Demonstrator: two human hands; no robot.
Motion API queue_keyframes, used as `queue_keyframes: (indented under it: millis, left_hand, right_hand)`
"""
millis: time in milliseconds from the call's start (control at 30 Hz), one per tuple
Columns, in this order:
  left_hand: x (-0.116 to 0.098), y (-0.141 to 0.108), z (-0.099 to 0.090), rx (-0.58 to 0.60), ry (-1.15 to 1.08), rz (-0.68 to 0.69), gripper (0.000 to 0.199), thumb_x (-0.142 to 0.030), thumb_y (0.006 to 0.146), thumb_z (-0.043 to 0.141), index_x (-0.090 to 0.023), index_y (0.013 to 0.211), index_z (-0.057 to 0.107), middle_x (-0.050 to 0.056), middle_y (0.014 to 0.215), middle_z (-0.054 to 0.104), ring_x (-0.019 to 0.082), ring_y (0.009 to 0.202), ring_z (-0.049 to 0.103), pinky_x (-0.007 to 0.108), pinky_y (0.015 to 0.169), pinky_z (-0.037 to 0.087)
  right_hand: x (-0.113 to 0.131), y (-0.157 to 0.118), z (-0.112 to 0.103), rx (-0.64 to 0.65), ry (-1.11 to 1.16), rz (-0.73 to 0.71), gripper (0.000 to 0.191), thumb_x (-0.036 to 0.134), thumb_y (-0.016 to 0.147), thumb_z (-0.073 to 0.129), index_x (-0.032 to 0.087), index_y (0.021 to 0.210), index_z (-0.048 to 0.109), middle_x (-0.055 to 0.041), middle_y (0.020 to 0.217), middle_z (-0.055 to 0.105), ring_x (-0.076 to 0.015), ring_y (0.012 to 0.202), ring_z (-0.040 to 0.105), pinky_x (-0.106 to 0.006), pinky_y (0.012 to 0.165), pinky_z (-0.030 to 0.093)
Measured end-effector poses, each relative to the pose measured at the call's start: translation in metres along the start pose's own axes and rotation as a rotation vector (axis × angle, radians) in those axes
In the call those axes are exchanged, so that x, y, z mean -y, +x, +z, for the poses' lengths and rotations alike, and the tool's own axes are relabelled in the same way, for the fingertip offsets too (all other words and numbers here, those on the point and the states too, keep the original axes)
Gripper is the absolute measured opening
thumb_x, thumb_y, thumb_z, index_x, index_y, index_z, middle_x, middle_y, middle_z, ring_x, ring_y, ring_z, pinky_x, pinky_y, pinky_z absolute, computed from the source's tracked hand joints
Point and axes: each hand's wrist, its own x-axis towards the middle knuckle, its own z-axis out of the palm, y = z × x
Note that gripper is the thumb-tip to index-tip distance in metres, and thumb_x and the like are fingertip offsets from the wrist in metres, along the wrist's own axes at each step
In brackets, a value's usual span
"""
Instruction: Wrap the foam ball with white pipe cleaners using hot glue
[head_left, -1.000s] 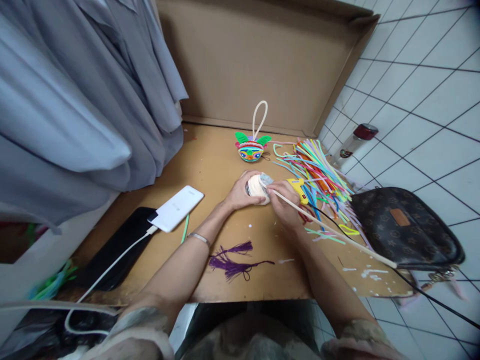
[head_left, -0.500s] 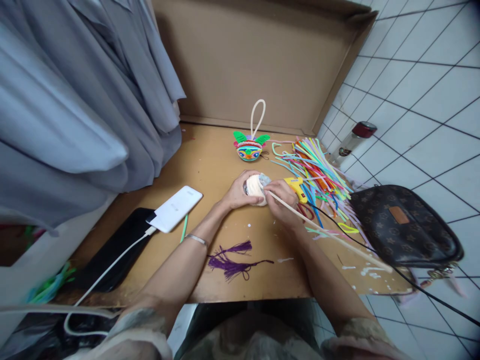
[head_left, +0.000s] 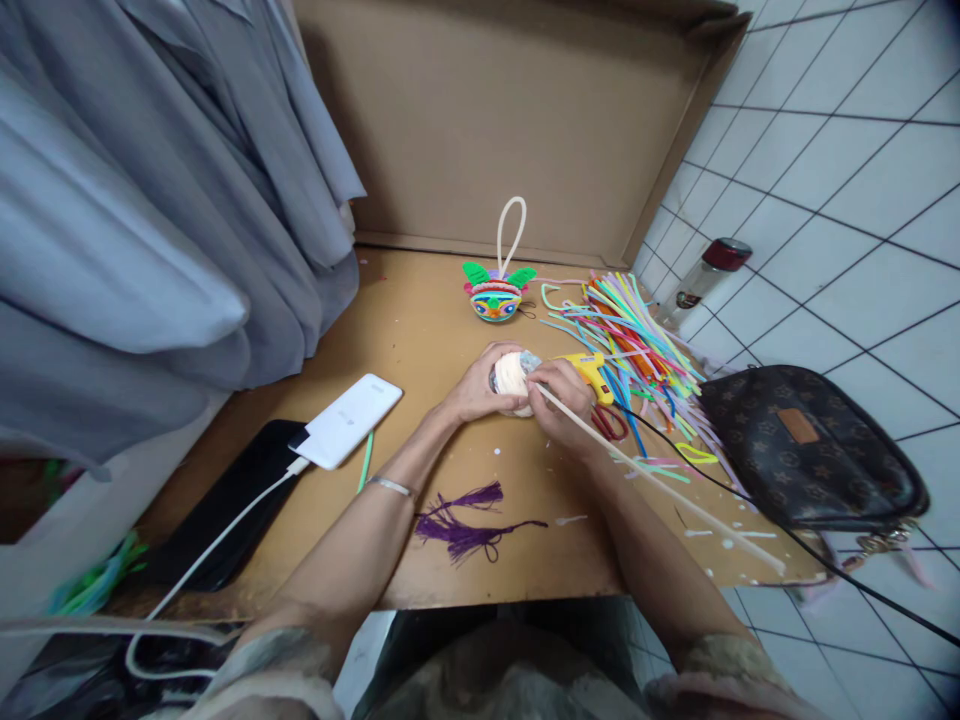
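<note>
My left hand [head_left: 481, 386] is closed around a small rounded piece [head_left: 511, 374] wrapped in cream pipe cleaner, with a greyish part uncovered at its upper right. My right hand [head_left: 561, 398] pinches a long cream pipe cleaner [head_left: 637, 464] against the right side of this piece. The pipe cleaner's free length slants down over my right forearm toward the table's right corner. Behind my right hand lies a yellow glue gun [head_left: 592, 374]. Red-handled scissors [head_left: 610, 422] lie partly hidden beside that hand. Purple tassels [head_left: 466, 522] rest between my forearms.
A colourful animal-head ornament [head_left: 496, 299] with a white loop stands at the back. Bundled pipe cleaners [head_left: 637, 325] and a brown patterned bag [head_left: 814, 450] occupy the right. A white power bank [head_left: 349, 420] and black tablet-like slab [head_left: 225, 510] lie left. A clear bottle [head_left: 701, 285] stands behind.
Both hands keep nearly the same hold on the wrapped piece. The pipe cleaner's free end has dipped slightly. The whole view has shifted a little.
</note>
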Motion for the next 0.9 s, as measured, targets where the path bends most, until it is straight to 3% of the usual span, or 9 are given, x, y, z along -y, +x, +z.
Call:
queue_keyframes:
  millis: [100, 500, 700, 900]
  left_hand:
    - [0.0, 0.0009, -0.0016, -0.013, 0.081, 0.032, 0.071, -0.036, 0.059, 0.085, -0.019, 0.124, 0.063, 0.014, 0.137, 0.053, 0.034, 0.134, 0.053, 0.051, 0.117, 0.042]
    - [-0.007, -0.0014, -0.0027, -0.044, 0.121, 0.016, 0.074, -0.039, 0.063, 0.084, -0.017, 0.129, 0.062, 0.013, 0.131, 0.063, 0.032, 0.123, 0.062, 0.049, 0.11, 0.048]
    - [-0.0083, -0.0025, -0.0025, -0.046, 0.082, -0.021, 0.083, -0.042, 0.061, 0.085, -0.017, 0.136, 0.058, 0.014, 0.135, 0.062, 0.033, 0.125, 0.061, 0.048, 0.112, 0.047]
    - [-0.0059, -0.0048, 0.0009, -0.054, -0.026, -0.057, 0.078, -0.043, 0.06, 0.085, -0.018, 0.128, 0.054, 0.012, 0.127, 0.066, 0.03, 0.116, 0.065, 0.044, 0.104, 0.052]
  right_hand:
    - [0.0004, 0.0002, 0.0, -0.018, 0.01, -0.002, 0.011, 0.016, 0.091, 0.056, 0.024, 0.091, 0.065, -0.0051, 0.087, 0.068, -0.0193, 0.086, 0.066, -0.034, 0.077, 0.056]
    - [0.0001, 0.0004, 0.0006, -0.025, 0.0, 0.002, 0.011, 0.016, 0.091, 0.057, 0.023, 0.091, 0.064, -0.0051, 0.086, 0.068, -0.0186, 0.085, 0.067, -0.032, 0.075, 0.056]
    - [-0.0012, -0.0004, 0.0007, 0.007, 0.016, 0.061, 0.011, 0.018, 0.091, 0.057, 0.024, 0.09, 0.066, -0.0051, 0.087, 0.069, -0.0192, 0.086, 0.067, -0.034, 0.078, 0.056]
    - [-0.001, 0.0004, 0.0003, -0.013, 0.004, 0.056, 0.011, 0.018, 0.091, 0.057, 0.024, 0.088, 0.065, -0.0043, 0.086, 0.068, -0.0184, 0.083, 0.067, -0.033, 0.076, 0.056]
